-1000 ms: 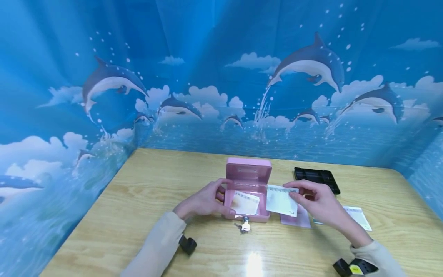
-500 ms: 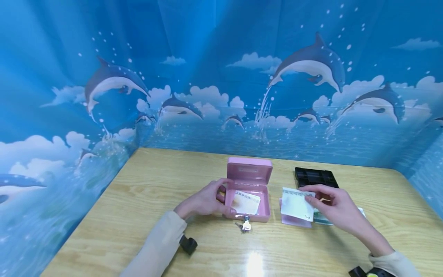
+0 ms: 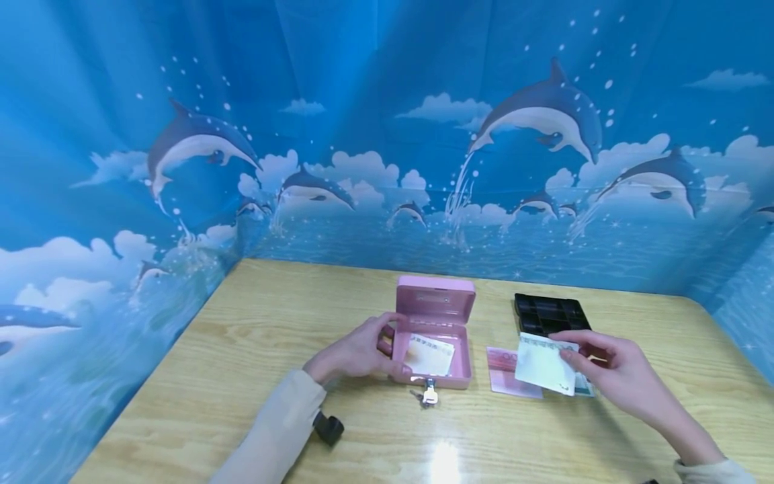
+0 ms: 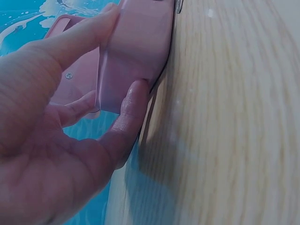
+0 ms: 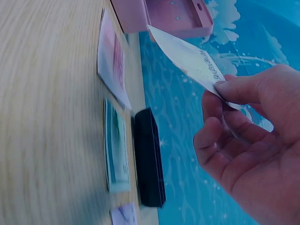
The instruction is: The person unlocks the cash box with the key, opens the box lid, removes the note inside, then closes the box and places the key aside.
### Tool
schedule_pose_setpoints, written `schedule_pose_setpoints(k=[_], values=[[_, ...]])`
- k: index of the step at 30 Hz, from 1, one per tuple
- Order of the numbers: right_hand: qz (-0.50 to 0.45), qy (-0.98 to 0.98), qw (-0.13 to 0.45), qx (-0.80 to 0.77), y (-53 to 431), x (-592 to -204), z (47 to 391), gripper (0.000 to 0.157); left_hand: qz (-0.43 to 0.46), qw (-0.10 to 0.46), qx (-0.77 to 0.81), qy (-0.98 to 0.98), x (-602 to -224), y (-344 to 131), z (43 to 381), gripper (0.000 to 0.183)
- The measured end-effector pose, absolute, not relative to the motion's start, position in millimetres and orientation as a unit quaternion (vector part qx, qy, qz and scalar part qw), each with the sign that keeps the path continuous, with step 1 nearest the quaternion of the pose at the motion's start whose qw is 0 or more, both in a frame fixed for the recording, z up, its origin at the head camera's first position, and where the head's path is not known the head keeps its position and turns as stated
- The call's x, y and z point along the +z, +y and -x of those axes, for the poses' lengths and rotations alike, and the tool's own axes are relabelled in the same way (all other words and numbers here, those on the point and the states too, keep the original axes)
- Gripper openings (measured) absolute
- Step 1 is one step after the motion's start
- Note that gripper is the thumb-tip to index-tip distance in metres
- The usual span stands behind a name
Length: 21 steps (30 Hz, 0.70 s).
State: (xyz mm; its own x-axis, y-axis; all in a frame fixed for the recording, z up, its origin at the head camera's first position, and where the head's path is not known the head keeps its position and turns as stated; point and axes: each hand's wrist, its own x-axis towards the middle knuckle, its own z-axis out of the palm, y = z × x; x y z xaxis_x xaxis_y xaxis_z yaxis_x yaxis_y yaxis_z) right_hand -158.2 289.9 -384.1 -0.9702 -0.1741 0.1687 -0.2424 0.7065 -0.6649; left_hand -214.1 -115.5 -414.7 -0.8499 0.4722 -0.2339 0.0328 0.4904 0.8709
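A small pink cash box (image 3: 435, 307) stands on the table with its lid raised. My left hand (image 3: 363, 346) grips its left side, thumb at the front corner and fingers toward the back. Inside the box lies a pale banknote (image 3: 431, 355). To the right of it, my right hand (image 3: 617, 370) pinches another pale banknote (image 3: 545, 363) between thumb and fingers, held above the table. Underneath, partly covered in the head view, are a pink banknote (image 3: 502, 370) and a green banknote (image 5: 117, 150), both flat on the wood.
A key (image 3: 430, 393) sits in the lock at the box's front, with a second key hanging beside it. Behind the notes rests a black compartment tray (image 3: 547, 313). In the right wrist view, part of a purplish note (image 5: 124, 215) shows past the green one. A dolphin-print curtain (image 3: 375, 134) surrounds the table.
My right hand has moved right, away from the box, with the pale banknote still pinched, and more of the pink banknote now shows. My left hand has stayed on the box.
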Motion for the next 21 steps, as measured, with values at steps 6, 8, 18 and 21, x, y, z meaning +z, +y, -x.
schedule_pose_setpoints(k=[6, 8, 18, 21], values=[[-0.095, -0.926, 0.056, 0.362, 305.9, -387.6, 154.6, 0.027, -0.150, 0.228, 0.477, 0.835, -415.4, -116.0, 214.2, 0.099], [-0.090, -0.927, 0.060, 0.360, 311.4, -388.2, 153.8, 0.027, -0.150, 0.228, 0.478, 0.835, -415.6, -116.3, 214.2, 0.098], [-0.046, -0.936, 0.070, 0.342, 338.7, -390.6, 149.1, 0.031, -0.152, 0.229, 0.478, 0.834, -414.5, -116.3, 214.8, 0.099], [-0.037, -0.936, 0.072, 0.341, 344.6, -392.2, 147.9, 0.030, -0.152, 0.230, 0.476, 0.835, -414.4, -116.2, 214.8, 0.099]])
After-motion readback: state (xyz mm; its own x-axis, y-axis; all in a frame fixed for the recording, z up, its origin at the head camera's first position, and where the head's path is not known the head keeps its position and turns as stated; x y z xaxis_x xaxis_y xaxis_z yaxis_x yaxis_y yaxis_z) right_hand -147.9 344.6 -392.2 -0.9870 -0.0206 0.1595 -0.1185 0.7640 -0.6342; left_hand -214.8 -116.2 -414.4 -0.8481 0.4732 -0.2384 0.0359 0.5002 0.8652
